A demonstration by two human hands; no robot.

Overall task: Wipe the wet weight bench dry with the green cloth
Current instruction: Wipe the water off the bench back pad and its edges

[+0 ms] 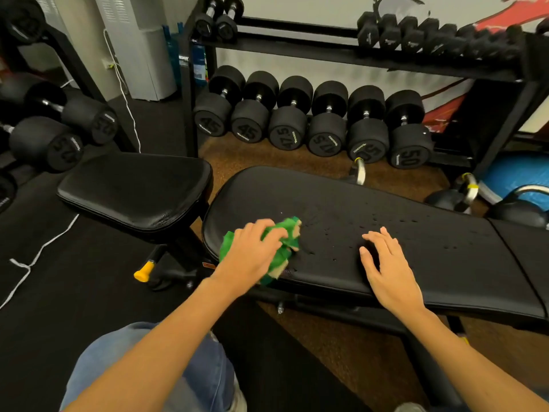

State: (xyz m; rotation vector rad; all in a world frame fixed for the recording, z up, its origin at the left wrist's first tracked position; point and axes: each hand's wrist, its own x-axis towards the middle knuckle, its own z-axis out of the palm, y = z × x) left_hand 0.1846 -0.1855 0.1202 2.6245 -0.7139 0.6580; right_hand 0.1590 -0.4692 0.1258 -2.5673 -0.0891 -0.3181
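The black padded weight bench (pixel 341 197) runs from the centre to the right, with water droplets (pixel 416 230) scattered over its middle. A crumpled green cloth (pixel 286 240) lies on the bench's left end near the front edge. My left hand (pixel 249 254) grips the cloth from above, fingers curled over it and pressing it onto the pad. To the right, my right hand (pixel 386 269) rests flat on the pad with straight, spread fingers, holding nothing.
The bench's separate seat pad (pixel 133 188) sits to the left, with a yellow-tipped adjustment lever (pixel 144 270) below it. A dumbbell rack (pixel 312 123) stands close behind. Kettlebells (pixel 448 197) and a blue ball (pixel 517 176) lie at right. A white cord (pixel 38 254) crosses the floor.
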